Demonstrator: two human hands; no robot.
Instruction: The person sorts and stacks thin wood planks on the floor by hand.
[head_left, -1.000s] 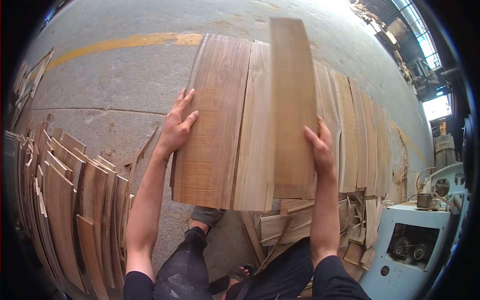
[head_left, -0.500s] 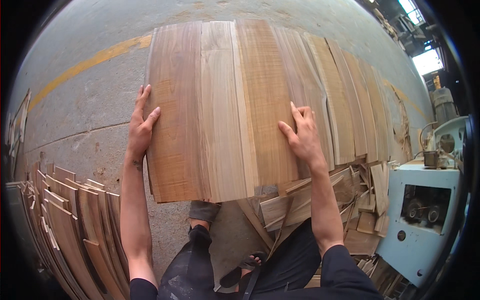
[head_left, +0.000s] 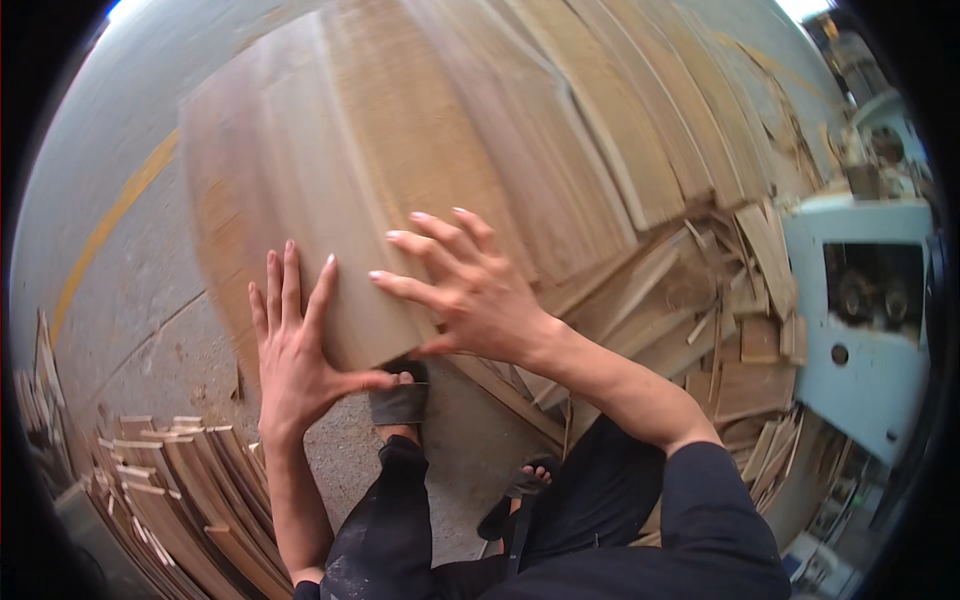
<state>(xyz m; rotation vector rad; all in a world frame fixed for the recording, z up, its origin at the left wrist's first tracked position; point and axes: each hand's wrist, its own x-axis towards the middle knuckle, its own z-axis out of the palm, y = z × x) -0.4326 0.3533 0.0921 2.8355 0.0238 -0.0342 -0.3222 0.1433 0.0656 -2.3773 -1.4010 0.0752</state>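
Wide wooden boards lie side by side before me, blurred at the left. My left hand point(head_left: 305, 350) is open over the near left part of the row, fingers spread and pointing away, thumb stretched right along the near edge. Under or just beyond it are a reddish-brown board point(head_left: 228, 170) and a pale board point(head_left: 305, 150). My right hand point(head_left: 470, 290) is open too, its spread fingers reaching left over the near end of an orange-brown board point(head_left: 410, 130). I cannot tell how firmly either hand touches the wood.
Upright wood strips point(head_left: 190, 490) stand bundled at the lower left. A jumbled heap of offcuts point(head_left: 650, 300) lies right of the boards. Beyond it stands a light-blue machine point(head_left: 815, 350). My feet are on the concrete floor point(head_left: 460, 440) below the boards; a yellow line point(head_left: 110, 230) crosses it.
My left hand has left the row's left edge and moved down to its near end. My right hand has swung left, fingers now spread. The view has shifted, and the left boards appear tilted.
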